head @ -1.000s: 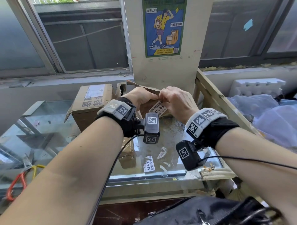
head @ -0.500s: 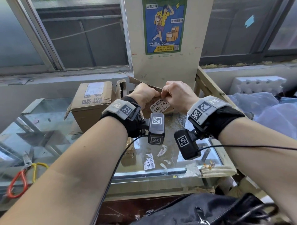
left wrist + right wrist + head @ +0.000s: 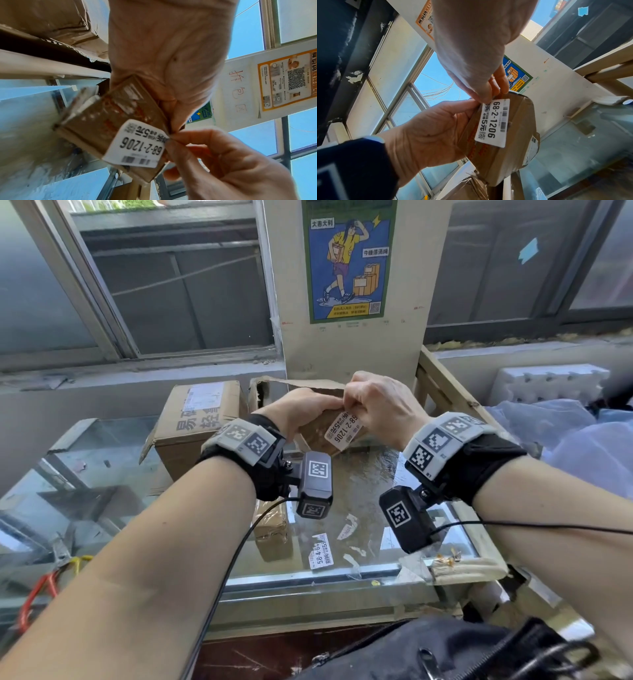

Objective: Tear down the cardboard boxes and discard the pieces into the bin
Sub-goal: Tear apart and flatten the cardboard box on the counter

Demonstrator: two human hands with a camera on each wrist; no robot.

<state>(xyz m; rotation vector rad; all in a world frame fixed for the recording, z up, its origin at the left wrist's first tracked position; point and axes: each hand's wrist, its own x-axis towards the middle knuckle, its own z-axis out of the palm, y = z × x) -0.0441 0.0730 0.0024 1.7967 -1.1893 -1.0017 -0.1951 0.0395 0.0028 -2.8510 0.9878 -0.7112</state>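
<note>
- Both hands are up in front of me over the glass counter (image 3: 359, 484): my left hand (image 3: 301, 412) is wrapped round a small box (image 3: 503, 136), thumb along its side, holding it clear of the counter.
- My right hand (image 3: 380, 405) has thumb and forefinger nipped together on the corner of the white label (image 3: 491, 121) stuck to that box; the left-wrist view shows the corner lifted off the cardboard where the fingertips (image 3: 173, 136) pinch it.
- I judge the step in hand to be stripping the label off before the box itself gets torn open; most of the label lies flat on the box.
- Next move, as I read it: pull the pinched corner back low along the box face while the left hand braces against the pull. A fast tug could rip the label and leave half behind.
- Below my wrists, a loose label (image 3: 322, 553) and paper scraps (image 3: 347, 527) lie on the glass, with another little parcel (image 3: 272, 529) just beside them.
- Further back a bigger box (image 3: 195, 426) sits closed on the counter, and behind my hands stands an opened box (image 3: 263, 392) with ragged flaps.
- I cannot pick out a bin in any view, so I would need to find it before discarding anything.
</note>
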